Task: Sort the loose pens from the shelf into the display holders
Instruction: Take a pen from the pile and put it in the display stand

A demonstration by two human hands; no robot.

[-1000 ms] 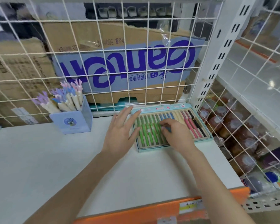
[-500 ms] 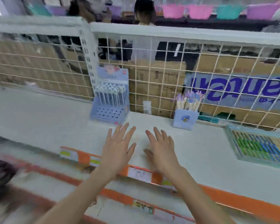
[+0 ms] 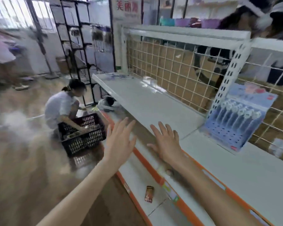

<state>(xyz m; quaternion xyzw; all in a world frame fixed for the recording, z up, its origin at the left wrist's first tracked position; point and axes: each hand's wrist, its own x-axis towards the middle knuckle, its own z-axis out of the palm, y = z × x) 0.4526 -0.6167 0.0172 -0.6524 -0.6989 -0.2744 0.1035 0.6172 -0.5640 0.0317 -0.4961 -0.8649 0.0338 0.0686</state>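
A shop floor of brown boards lay blurred on the left, and a long white shelf [image 3: 147, 101] with an orange front edge ran along a wire grid backing [image 3: 167, 67] with cardboard behind it. One blue display holder [image 3: 235, 123] stood on the shelf near a perforated upright [image 3: 230, 75], leaning back toward the grid, with a single row of white-topped pens [image 3: 240, 110] standing in it; their exact count was too blurred to tell. Two hands hung over the shelf's front edge, holding nothing: the left hand [image 3: 119, 141] and the right hand [image 3: 166, 141], both with fingers spread. One small red packet [image 3: 149, 194] lay on the lower shelf. One person [image 3: 62, 106] crouched over one black crate [image 3: 82, 134] on the floor. A black wire rack [image 3: 75, 38] stood behind.
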